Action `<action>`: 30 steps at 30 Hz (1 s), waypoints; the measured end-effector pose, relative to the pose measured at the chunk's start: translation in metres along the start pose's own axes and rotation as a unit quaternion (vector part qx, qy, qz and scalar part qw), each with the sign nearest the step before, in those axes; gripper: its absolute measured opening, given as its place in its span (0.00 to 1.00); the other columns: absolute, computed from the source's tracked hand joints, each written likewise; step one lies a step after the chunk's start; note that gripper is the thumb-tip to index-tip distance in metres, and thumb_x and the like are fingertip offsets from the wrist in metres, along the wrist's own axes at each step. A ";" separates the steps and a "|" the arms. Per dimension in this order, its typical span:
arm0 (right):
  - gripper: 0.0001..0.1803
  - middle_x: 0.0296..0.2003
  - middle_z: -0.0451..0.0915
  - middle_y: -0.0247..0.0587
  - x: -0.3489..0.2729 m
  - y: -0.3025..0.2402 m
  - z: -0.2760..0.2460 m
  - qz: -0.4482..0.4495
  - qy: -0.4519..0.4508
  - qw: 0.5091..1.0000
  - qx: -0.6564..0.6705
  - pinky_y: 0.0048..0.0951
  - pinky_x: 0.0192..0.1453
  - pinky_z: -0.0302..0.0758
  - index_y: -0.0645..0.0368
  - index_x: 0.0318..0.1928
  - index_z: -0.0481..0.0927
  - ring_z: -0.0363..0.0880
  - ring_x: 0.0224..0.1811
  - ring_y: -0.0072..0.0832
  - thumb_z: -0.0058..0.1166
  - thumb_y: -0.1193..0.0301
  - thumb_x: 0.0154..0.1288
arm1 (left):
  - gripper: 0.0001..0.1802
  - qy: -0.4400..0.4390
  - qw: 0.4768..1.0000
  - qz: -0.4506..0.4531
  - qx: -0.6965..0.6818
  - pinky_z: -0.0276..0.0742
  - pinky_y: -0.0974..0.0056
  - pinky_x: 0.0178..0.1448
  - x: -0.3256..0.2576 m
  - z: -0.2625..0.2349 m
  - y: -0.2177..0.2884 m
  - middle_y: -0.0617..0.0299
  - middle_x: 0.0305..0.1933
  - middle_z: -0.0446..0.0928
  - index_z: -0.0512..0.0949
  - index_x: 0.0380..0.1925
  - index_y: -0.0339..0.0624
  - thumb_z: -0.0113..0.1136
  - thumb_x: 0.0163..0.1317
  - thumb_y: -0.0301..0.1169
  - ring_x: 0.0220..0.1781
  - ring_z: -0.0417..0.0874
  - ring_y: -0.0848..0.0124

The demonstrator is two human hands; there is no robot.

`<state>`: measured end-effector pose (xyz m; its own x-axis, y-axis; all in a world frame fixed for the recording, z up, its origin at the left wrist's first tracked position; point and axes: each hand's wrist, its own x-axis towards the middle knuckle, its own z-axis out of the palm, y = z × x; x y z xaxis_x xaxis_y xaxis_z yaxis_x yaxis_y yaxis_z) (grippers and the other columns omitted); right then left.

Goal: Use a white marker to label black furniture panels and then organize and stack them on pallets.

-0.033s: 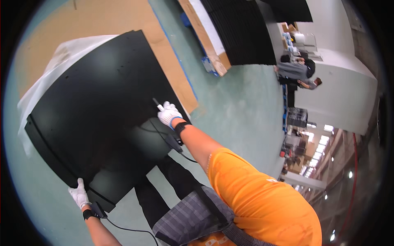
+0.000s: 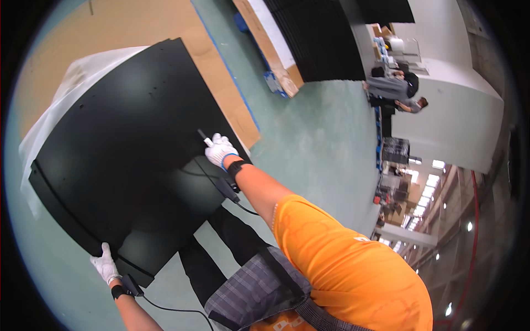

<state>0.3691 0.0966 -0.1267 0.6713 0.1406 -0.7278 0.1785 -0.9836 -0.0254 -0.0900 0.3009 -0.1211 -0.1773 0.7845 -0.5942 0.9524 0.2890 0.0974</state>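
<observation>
Downward head-worn fisheye view

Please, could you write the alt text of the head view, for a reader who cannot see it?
A person's white-gloved right hand holds a slim tool over a large black panel; the gloved left hand is at the panel's edge. A white sheet shows along its upper-left side, with a brown surface beyond and green floor around.

I see an orange shirt [image 2: 359, 265], white knitted gloves [image 2: 221, 153], black wrist straps [image 2: 236, 169] with thin cables [image 2: 176, 310], grey checked cloth [image 2: 248, 289] and black trousers [image 2: 201, 270].
</observation>
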 end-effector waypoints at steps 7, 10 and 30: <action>0.27 0.56 0.65 0.57 0.008 0.011 -0.014 0.037 -0.018 0.999 0.007 0.42 0.62 0.66 0.60 0.59 0.62 0.65 0.61 0.48 0.44 0.65 0.58 | 0.58 -0.074 0.986 0.076 -0.128 0.51 0.62 0.70 -0.030 -0.023 0.011 0.43 0.67 0.57 0.49 0.64 0.22 0.62 0.50 0.59 0.67 0.60 0.57; 0.26 0.57 0.65 0.56 0.004 0.002 -0.012 0.034 -0.030 0.999 0.018 0.42 0.63 0.66 0.61 0.58 0.63 0.65 0.62 0.48 0.44 0.65 0.59 | 0.42 -0.198 0.933 0.026 -0.300 0.60 0.64 0.65 -0.014 -0.045 -0.036 0.51 0.61 0.66 0.61 0.59 0.25 0.60 0.57 0.50 0.61 0.67 0.64; 0.21 0.51 0.73 0.54 -0.019 0.030 -0.008 -0.157 -0.151 0.971 0.100 0.42 0.58 0.70 0.60 0.52 0.71 0.72 0.56 0.46 0.44 0.65 0.59 | 0.30 -0.050 0.943 0.079 -0.318 0.71 0.58 0.56 -0.302 -0.214 0.150 0.46 0.55 0.69 0.66 0.56 0.27 0.60 0.57 0.34 0.51 0.71 0.59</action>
<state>0.3672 0.0648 -0.1078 0.3602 0.4266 -0.8296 0.1758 -0.9044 -0.3888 0.0529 0.2243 0.2440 0.0092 0.7995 -0.6005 0.6175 0.4678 0.6323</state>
